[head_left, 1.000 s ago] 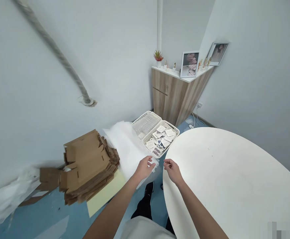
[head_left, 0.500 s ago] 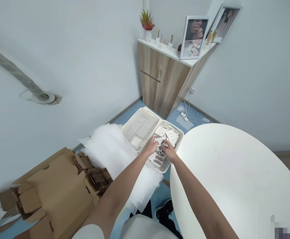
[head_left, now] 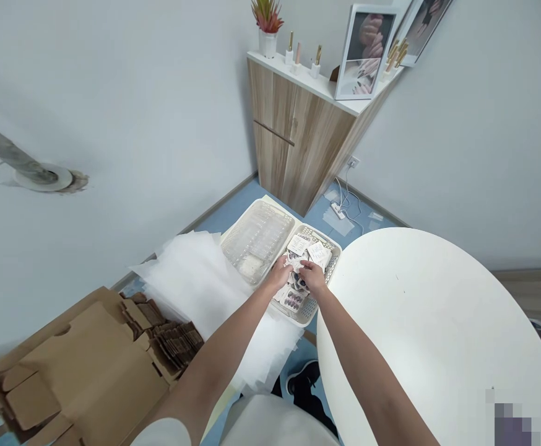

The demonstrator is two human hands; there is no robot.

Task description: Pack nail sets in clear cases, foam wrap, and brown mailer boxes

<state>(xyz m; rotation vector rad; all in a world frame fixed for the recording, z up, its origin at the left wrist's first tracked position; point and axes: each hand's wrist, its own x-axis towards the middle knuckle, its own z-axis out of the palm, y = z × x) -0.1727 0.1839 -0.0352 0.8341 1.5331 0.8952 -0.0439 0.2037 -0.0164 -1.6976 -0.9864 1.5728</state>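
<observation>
Both hands are inside a white plastic basket (head_left: 304,321) filled with press-on nail sets on white cards. My left hand (head_left: 278,275), at the basket's left side, has its fingers closed on the edge of a white nail card (head_left: 297,265). From the other side my right hand (head_left: 313,276) pinches at the same card, thumb and fingers close together; its fingertips are partly hidden. Below the hands lies a clear-fronted set of dark pinkish nails (head_left: 293,300). Farther back in the basket, two printed white cards (head_left: 299,243) lie face up.
Adjoining on the left is a second basket (head_left: 228,243) of clear plastic trays. White foam sheets (head_left: 196,272) and folded brown cardboard boxes (head_left: 94,359) lie to the left. A round white table (head_left: 428,310) stands right; a wooden cabinet (head_left: 293,136) with frames stands behind.
My view has shifted slightly, so the cabinet sits higher and farther left. Both hands stay in the basket, and their fingers have come closer together around the white card.
</observation>
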